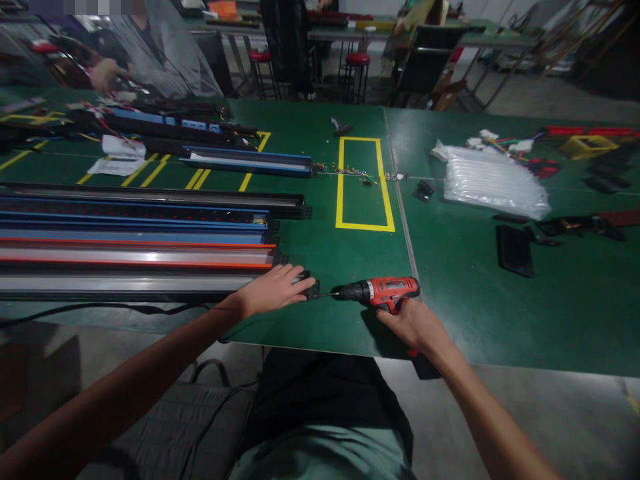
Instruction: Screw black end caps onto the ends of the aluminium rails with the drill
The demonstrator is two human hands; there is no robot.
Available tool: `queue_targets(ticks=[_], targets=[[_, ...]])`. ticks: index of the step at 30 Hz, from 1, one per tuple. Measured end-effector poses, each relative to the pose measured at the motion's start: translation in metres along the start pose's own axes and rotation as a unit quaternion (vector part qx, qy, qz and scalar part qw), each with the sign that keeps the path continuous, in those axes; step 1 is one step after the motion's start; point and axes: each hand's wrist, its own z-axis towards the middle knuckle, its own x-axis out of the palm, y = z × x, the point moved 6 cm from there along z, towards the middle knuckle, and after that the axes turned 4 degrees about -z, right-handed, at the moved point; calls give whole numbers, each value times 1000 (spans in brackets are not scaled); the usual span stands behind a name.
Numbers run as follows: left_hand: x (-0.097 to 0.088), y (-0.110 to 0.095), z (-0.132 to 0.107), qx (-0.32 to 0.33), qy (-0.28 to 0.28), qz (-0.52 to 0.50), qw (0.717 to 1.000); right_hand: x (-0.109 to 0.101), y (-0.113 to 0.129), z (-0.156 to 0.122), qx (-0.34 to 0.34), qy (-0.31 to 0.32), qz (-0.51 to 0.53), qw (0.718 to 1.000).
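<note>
My right hand (pixel 413 323) is closed around the handle of a red and black cordless drill (pixel 393 288). The drill lies level, its thin bit pointing left at the black end piece (pixel 313 291) of the nearest long metal profile (pixel 150 283). Whether the bit tip touches a screw there is too small to tell. Over that same end lies my left hand (pixel 277 288), flat with fingers stretched out and apart, covering part of the profile. Just behind it runs an orange-edged profile (pixel 150 255).
More long profiles, including a black one (pixel 150 195), lie behind. Small screws (pixel 350 170) are scattered near a yellow taped rectangle (pixel 337 213). A clear plastic-wrapped bundle (pixel 493 180) and a black phone-like slab (pixel 515 250) lie right. Another person (pixel 160 50) sits across the green table (pixel 470 300).
</note>
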Motion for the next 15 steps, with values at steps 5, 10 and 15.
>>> queue_targets(ticks=[5,10,15], targets=[[0,-4,-2,1,-5,25,1000,1,1,1,-3,12,-12,1000],[0,-5,-2,0,-6,27,1000,0,0,0,-1,10,-13,1000],[1,-4,-2,-4,-3,33,999,-2,3,-2,4,22,-12,1000]])
